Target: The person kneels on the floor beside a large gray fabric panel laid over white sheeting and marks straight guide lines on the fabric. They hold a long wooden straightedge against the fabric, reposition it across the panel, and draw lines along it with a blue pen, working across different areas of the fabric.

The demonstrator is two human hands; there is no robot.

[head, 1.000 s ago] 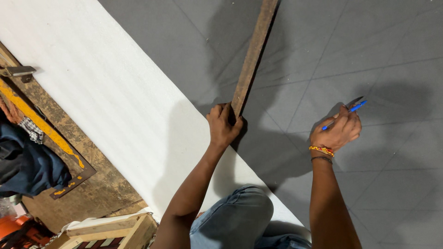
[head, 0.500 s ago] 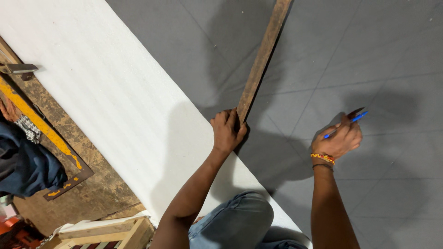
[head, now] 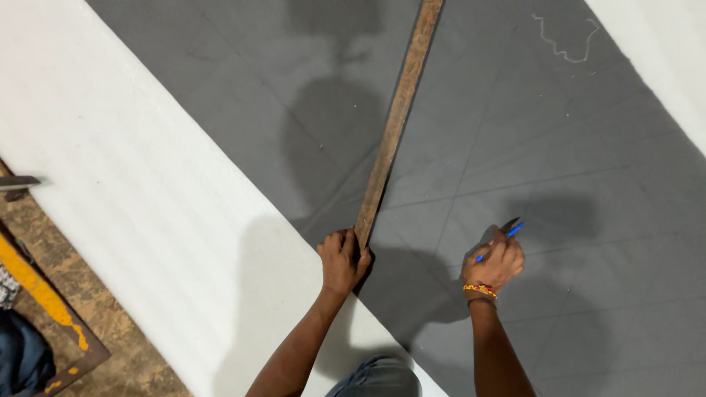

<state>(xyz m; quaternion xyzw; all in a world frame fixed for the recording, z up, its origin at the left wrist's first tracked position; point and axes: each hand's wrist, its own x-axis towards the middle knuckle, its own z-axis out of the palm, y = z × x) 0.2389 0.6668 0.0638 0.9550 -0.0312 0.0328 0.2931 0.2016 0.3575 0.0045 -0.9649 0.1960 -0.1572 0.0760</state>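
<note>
Left hand (head: 343, 259) gripping wooden batten's (head: 397, 121) near end, right hand (head: 496, 263) holding blue pen (head: 502, 240)

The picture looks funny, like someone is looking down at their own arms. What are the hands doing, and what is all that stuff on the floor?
A camera worn on the person's head looks straight down, so you see their own arms. The left hand grips the near end of a long wooden strip lying on a big grey sheet. The right hand, wearing a beaded bracelet, holds a blue pen above the sheet. A white sheet lies beside the grey one. At the left edge is a worn board with yellow marks.
</note>
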